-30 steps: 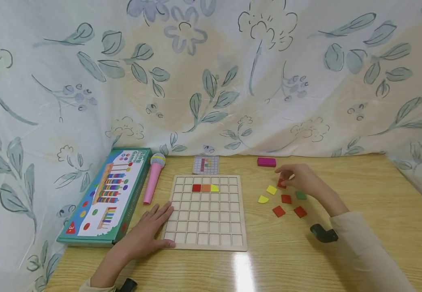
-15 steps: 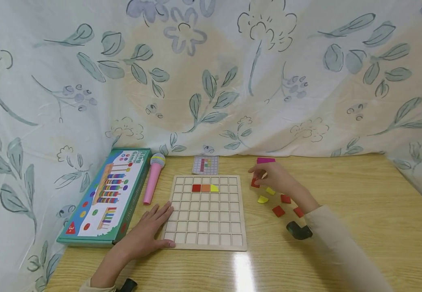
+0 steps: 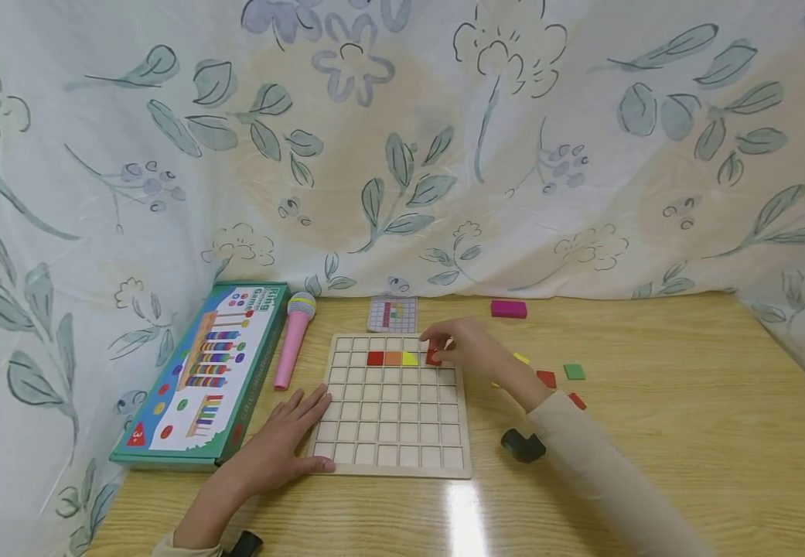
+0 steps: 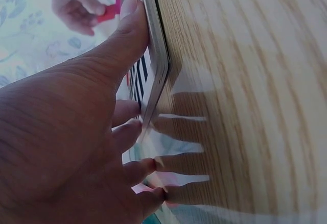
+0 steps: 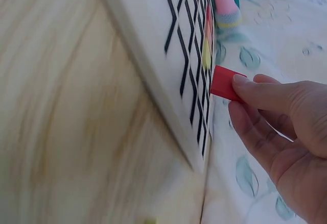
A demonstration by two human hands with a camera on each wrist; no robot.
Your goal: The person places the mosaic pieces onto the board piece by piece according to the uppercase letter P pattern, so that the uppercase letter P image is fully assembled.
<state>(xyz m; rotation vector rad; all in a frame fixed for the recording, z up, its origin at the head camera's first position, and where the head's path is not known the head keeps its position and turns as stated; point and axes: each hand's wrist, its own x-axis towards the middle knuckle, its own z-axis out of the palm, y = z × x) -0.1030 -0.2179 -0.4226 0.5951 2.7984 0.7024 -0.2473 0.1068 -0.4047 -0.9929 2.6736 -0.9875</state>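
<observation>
My left hand [image 3: 284, 441] lies with fingers spread at the left edge of a wooden grid board [image 3: 391, 472], its thumb on the front left corner. In the left wrist view that thumb rests on the board's edge. My right hand [image 3: 475, 352] pinches a red square tile [image 5: 225, 83] between thumb and fingers, close over the board's upper right cells. Along the second row sit a dark red tile [image 3: 375, 359], an orange tile [image 3: 393, 359] and a yellow quarter-round tile [image 3: 410, 360]. The held tile is just right of the yellow one.
Right of the board lie a green tile [image 3: 574, 372], red tiles [image 3: 547, 379] and yellow tiles [image 3: 522, 358], partly hidden by my right arm. A magenta block [image 3: 509, 309] and a printed pattern card [image 3: 393, 314] lie behind. Leftward are a pink toy microphone [image 3: 292, 340] and a game box [image 3: 200, 371].
My right hand has carried the red tile leftward from the loose tiles to over the board's upper right part. The left hand has stayed in place.
</observation>
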